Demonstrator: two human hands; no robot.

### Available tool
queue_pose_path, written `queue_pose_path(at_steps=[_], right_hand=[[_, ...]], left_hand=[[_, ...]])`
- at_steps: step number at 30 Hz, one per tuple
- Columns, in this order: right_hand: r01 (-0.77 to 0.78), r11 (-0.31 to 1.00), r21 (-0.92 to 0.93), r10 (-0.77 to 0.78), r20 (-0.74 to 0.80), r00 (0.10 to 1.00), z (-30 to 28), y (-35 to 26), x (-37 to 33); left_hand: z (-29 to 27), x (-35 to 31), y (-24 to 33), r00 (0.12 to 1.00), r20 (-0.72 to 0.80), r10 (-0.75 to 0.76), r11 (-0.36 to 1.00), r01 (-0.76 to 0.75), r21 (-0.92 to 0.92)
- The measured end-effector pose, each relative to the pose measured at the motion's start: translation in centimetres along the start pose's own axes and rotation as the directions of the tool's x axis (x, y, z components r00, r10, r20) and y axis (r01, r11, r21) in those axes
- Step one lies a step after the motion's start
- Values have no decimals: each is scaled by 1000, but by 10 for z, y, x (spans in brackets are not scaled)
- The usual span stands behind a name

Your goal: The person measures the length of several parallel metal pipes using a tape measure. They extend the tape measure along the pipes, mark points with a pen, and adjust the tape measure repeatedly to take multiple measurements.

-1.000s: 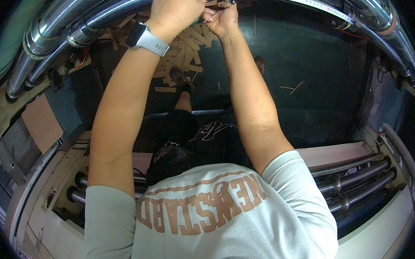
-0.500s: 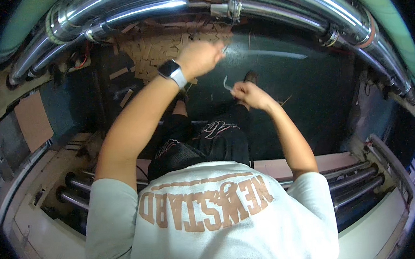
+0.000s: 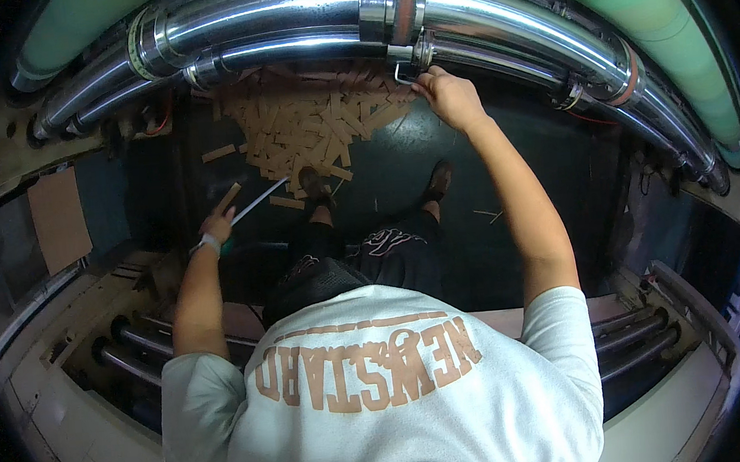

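Observation:
My right hand (image 3: pixel 451 98) is closed on a small bent hex key (image 3: pixel 399 76). It is raised to the lower steel shaft, and the key's bent end is at a metal collar (image 3: pixel 422 49) there; whether it sits in a screw I cannot tell. Off to the left, my left hand (image 3: pixel 218 224) grips a long, thin, pale metal rod (image 3: pixel 258 200), which slants up to the right. Something green shows under that hand, perhaps the rod's handle. A watch (image 3: pixel 209 242) is on my left wrist.
Large polished rollers (image 3: pixel 286 14) cross the far side, with a green roller (image 3: pixel 629 7) behind. Many cardboard strips (image 3: pixel 303 128) lie heaped on the dark floor (image 3: pixel 373 158) beyond my feet. Steel bars (image 3: pixel 130 359) and machine frames stand close on both sides of me.
My left hand has swung down and left with the rod, away from the middle. My right hand has risen with the hex key from above my legs to the shaft collar.

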State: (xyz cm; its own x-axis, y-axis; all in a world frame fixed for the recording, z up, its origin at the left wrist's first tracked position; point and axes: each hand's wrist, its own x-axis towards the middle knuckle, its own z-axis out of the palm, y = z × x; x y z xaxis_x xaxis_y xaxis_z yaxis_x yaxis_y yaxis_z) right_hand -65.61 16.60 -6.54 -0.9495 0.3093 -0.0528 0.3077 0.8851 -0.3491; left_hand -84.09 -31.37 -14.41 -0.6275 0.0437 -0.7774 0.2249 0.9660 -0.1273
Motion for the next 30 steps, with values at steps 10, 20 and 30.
queue_pose_path(at_steps=[10,20,30], right_hand=[[6,986,-168,-14,-48,999,-14,-6,8],[36,916,-400,-85,-105,991,-20,5,17],[-400,758,515,546,-165,821,114,-11,-2]], left_hand=[[15,-10,11,1000,5,31,974,-29,-225],[9,-21,86,946,-8,323,896,-309,-318],[48,4,10,994,0,110,970,-108,-216]])
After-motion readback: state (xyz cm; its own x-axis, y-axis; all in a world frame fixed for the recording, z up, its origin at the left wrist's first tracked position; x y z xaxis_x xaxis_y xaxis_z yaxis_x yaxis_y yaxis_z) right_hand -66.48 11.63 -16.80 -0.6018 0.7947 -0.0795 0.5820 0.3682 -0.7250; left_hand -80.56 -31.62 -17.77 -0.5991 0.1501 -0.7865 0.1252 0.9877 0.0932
